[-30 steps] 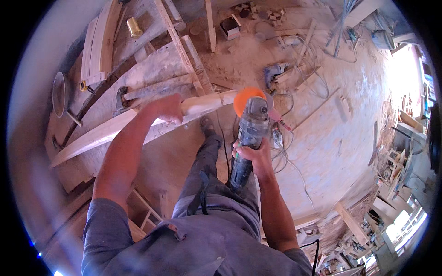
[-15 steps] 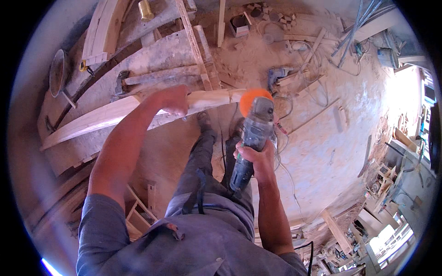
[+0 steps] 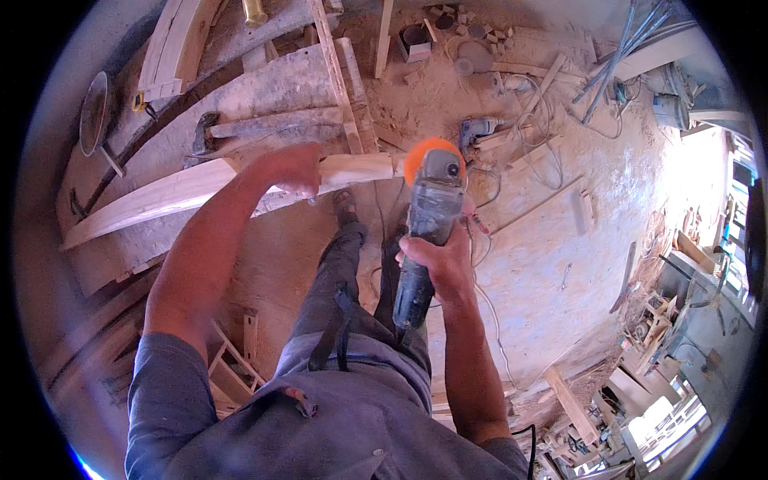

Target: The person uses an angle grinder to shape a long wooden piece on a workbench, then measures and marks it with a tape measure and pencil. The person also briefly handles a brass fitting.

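My right hand (image 3: 440, 260) is closed around the body of a dark angle grinder (image 3: 432, 216). The grinder's orange disc (image 3: 414, 162) is at the right end of a long, pale, curved piece of wood (image 3: 172, 192); whether it touches the wood I cannot tell. My left hand (image 3: 294, 170) is wrapped over the same piece near its middle, with the fingertips partly hidden. The wood lies across the near side of a dusty workbench (image 3: 264, 84), its right end reaching past the bench edge.
A hammer (image 3: 272, 122) lies on the bench beyond the wood. At the far left are curved boards (image 3: 172, 52), a tape measure (image 3: 139, 102) and a round pan (image 3: 97, 116). A blue power tool (image 3: 480, 128), cords and wood scraps lie on the floor to the right.
The grinder and my right hand have shifted slightly left and up, and the disc sits a little further left at the wood's end. My left hand keeps its hold.
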